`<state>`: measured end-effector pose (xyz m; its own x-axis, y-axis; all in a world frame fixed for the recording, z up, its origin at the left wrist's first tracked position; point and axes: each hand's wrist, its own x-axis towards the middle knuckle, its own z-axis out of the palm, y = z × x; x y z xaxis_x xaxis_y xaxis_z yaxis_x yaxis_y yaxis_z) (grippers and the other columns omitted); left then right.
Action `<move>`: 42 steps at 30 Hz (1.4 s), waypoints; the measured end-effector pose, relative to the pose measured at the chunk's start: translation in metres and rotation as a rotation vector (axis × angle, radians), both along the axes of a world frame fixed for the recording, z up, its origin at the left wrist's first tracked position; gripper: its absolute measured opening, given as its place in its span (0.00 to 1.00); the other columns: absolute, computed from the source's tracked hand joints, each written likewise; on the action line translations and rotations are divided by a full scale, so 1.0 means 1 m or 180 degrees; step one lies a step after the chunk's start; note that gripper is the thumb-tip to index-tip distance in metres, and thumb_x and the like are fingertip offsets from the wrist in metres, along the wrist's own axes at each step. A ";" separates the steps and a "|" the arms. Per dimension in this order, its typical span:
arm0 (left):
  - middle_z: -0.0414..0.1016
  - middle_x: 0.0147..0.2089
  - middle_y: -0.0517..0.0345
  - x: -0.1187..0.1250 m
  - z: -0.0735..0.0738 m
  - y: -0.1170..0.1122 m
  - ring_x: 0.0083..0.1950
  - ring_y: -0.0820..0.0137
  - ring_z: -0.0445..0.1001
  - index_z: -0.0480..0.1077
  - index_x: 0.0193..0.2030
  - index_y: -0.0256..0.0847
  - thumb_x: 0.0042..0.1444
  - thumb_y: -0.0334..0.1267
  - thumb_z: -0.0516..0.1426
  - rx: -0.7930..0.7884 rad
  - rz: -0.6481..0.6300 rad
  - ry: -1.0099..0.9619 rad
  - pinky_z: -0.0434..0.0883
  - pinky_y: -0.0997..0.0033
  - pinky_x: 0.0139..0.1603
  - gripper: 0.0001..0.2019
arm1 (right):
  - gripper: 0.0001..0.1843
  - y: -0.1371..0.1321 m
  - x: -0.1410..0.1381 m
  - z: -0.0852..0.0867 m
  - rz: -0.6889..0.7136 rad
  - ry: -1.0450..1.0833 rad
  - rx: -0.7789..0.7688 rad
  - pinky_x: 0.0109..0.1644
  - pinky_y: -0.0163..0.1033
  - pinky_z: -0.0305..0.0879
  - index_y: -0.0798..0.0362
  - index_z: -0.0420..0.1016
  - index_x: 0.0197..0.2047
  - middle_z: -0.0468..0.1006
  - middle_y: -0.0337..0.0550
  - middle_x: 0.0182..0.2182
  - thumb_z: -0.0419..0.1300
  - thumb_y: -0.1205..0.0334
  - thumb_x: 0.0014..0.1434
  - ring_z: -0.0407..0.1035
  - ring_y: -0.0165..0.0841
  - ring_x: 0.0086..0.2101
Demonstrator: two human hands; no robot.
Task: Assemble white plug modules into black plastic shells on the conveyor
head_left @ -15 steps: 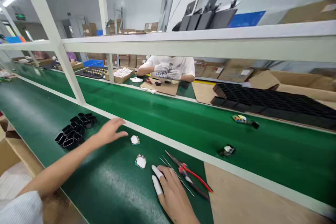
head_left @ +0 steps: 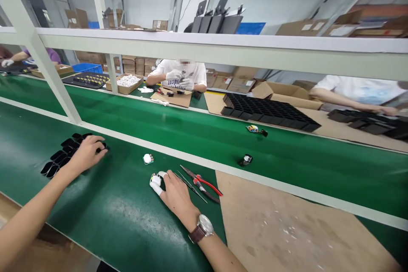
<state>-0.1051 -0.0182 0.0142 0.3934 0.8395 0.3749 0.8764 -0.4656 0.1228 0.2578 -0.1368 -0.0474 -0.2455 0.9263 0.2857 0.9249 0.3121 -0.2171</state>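
Note:
My left hand is at the right end of a cluster of black plastic cases, its fingers and thumb curled round one of them, which they mostly hide. With white finger cots on thumb and forefinger, my right hand pinches a small circuit board topped with a white lump. A second such circuit board lies on the green bench a little farther off. Beside my right hand are metal tweezers and red-handled pliers.
Beyond a pale rail runs a green belt carrying a black case and a wired board. Brown cardboard covers the bench at right. Co-workers sit opposite, near rows of black cases. A shelf beam crosses above.
My left hand has moved left onto the black cases and curled its fingers. My right hand has moved from beside the tweezers to the nearer circuit board and closed on it. The view has turned right.

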 end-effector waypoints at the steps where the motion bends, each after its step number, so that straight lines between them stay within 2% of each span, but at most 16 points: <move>1: 0.78 0.58 0.43 0.018 0.002 -0.006 0.60 0.50 0.77 0.76 0.34 0.40 0.65 0.43 0.59 -0.0163 -0.0301 -0.0264 0.74 0.47 0.62 0.11 | 0.12 0.000 0.000 0.004 0.0076 0.0084 -0.0042 0.44 0.44 0.76 0.54 0.78 0.48 0.77 0.48 0.41 0.62 0.53 0.71 0.77 0.42 0.40; 4: 0.77 0.60 0.47 0.073 -0.001 -0.031 0.59 0.58 0.78 0.73 0.36 0.41 0.66 0.40 0.58 -0.0605 -0.1115 -0.0661 0.76 0.57 0.61 0.08 | 0.07 -0.005 0.009 0.013 0.0504 0.0305 -0.0126 0.49 0.44 0.76 0.53 0.78 0.48 0.76 0.48 0.42 0.60 0.64 0.69 0.76 0.40 0.42; 7: 0.77 0.59 0.47 0.119 -0.017 -0.050 0.60 0.59 0.78 0.72 0.39 0.41 0.68 0.34 0.56 -0.0650 -0.1750 -0.0662 0.77 0.59 0.60 0.05 | 0.17 -0.017 0.021 0.011 0.0763 0.0259 -0.0028 0.56 0.48 0.76 0.55 0.77 0.54 0.77 0.52 0.50 0.58 0.74 0.64 0.74 0.42 0.50; 9: 0.78 0.56 0.46 0.139 -0.033 -0.056 0.58 0.58 0.78 0.72 0.42 0.40 0.69 0.33 0.55 -0.0551 -0.1982 -0.0634 0.78 0.58 0.58 0.05 | 0.23 -0.025 0.027 0.003 0.0809 0.0056 0.0125 0.61 0.53 0.74 0.56 0.77 0.56 0.75 0.58 0.59 0.58 0.78 0.59 0.71 0.47 0.57; 11: 0.78 0.53 0.45 0.150 -0.047 -0.057 0.55 0.57 0.78 0.71 0.44 0.40 0.71 0.36 0.56 -0.0476 -0.2012 -0.0655 0.79 0.57 0.56 0.04 | 0.26 -0.030 0.030 -0.006 0.0789 -0.0090 0.0257 0.61 0.57 0.74 0.57 0.76 0.58 0.70 0.61 0.65 0.58 0.80 0.58 0.67 0.52 0.61; 13: 0.77 0.52 0.46 0.154 -0.058 -0.057 0.54 0.57 0.78 0.70 0.47 0.40 0.70 0.42 0.60 -0.0544 -0.1929 -0.0782 0.79 0.56 0.54 0.08 | 0.29 -0.034 0.033 -0.014 0.0739 0.0016 0.0334 0.59 0.58 0.75 0.55 0.71 0.66 0.70 0.61 0.66 0.56 0.77 0.63 0.67 0.52 0.62; 15: 0.76 0.55 0.46 0.151 -0.063 -0.057 0.56 0.56 0.77 0.69 0.53 0.42 0.65 0.49 0.66 -0.0733 -0.1814 -0.0985 0.79 0.55 0.55 0.18 | 0.31 -0.035 0.034 -0.017 0.0675 0.0329 0.0325 0.59 0.57 0.75 0.52 0.60 0.74 0.73 0.58 0.63 0.54 0.73 0.69 0.69 0.49 0.60; 17: 0.74 0.59 0.44 0.146 -0.064 -0.058 0.60 0.54 0.76 0.65 0.60 0.44 0.59 0.53 0.70 -0.0966 -0.1693 -0.1168 0.79 0.53 0.56 0.30 | 0.35 -0.034 0.035 -0.018 0.0556 0.0648 0.0259 0.59 0.57 0.75 0.51 0.50 0.78 0.75 0.57 0.61 0.54 0.68 0.72 0.71 0.47 0.58; 18: 0.72 0.62 0.43 0.143 -0.064 -0.058 0.62 0.53 0.75 0.63 0.64 0.45 0.57 0.53 0.71 -0.1081 -0.1638 -0.1232 0.79 0.52 0.58 0.34 | 0.36 -0.033 0.035 -0.018 0.0502 0.0758 0.0235 0.60 0.57 0.75 0.51 0.48 0.79 0.75 0.56 0.60 0.55 0.67 0.72 0.71 0.47 0.58; 20: 0.69 0.67 0.43 0.137 -0.062 -0.058 0.66 0.52 0.72 0.59 0.70 0.48 0.57 0.51 0.71 -0.1329 -0.1569 -0.1292 0.77 0.50 0.63 0.39 | 0.35 -0.031 0.035 -0.018 0.0449 0.0881 0.0258 0.60 0.58 0.76 0.49 0.50 0.78 0.75 0.55 0.60 0.56 0.67 0.72 0.71 0.47 0.59; 24: 0.67 0.72 0.47 0.135 -0.060 -0.057 0.71 0.54 0.71 0.56 0.75 0.52 0.61 0.44 0.68 -0.1813 -0.1604 -0.1365 0.71 0.49 0.71 0.39 | 0.30 -0.030 0.033 -0.018 0.0446 0.1172 0.0416 0.57 0.56 0.77 0.48 0.60 0.72 0.77 0.52 0.55 0.57 0.69 0.70 0.73 0.45 0.55; 28: 0.73 0.70 0.51 0.140 -0.066 -0.060 0.69 0.58 0.73 0.54 0.76 0.53 0.67 0.39 0.63 -0.1996 -0.1676 -0.1536 0.70 0.51 0.72 0.35 | 0.28 -0.035 0.029 -0.008 0.0416 0.1654 0.0655 0.56 0.54 0.77 0.46 0.63 0.69 0.76 0.51 0.52 0.58 0.72 0.69 0.73 0.42 0.53; 33: 0.75 0.67 0.49 0.146 -0.069 -0.069 0.67 0.57 0.74 0.50 0.78 0.55 0.68 0.41 0.63 -0.1648 -0.1911 -0.1336 0.73 0.50 0.67 0.37 | 0.33 -0.046 0.021 0.006 0.0568 0.1765 0.0768 0.56 0.52 0.77 0.46 0.63 0.72 0.75 0.52 0.53 0.59 0.75 0.67 0.73 0.43 0.54; 37: 0.75 0.68 0.48 0.149 -0.066 -0.074 0.66 0.57 0.72 0.42 0.80 0.57 0.70 0.40 0.62 -0.1445 -0.2094 -0.1286 0.72 0.50 0.65 0.41 | 0.37 -0.049 0.018 0.005 0.0653 0.1782 0.0735 0.56 0.54 0.77 0.46 0.57 0.75 0.76 0.53 0.54 0.60 0.74 0.68 0.73 0.44 0.54; 42: 0.76 0.66 0.47 0.150 -0.065 -0.077 0.67 0.57 0.72 0.42 0.80 0.55 0.71 0.38 0.61 -0.1259 -0.2107 -0.1245 0.70 0.50 0.66 0.40 | 0.36 -0.048 0.019 0.003 0.0756 0.1800 0.0731 0.55 0.53 0.77 0.49 0.57 0.75 0.76 0.54 0.53 0.61 0.74 0.68 0.72 0.43 0.54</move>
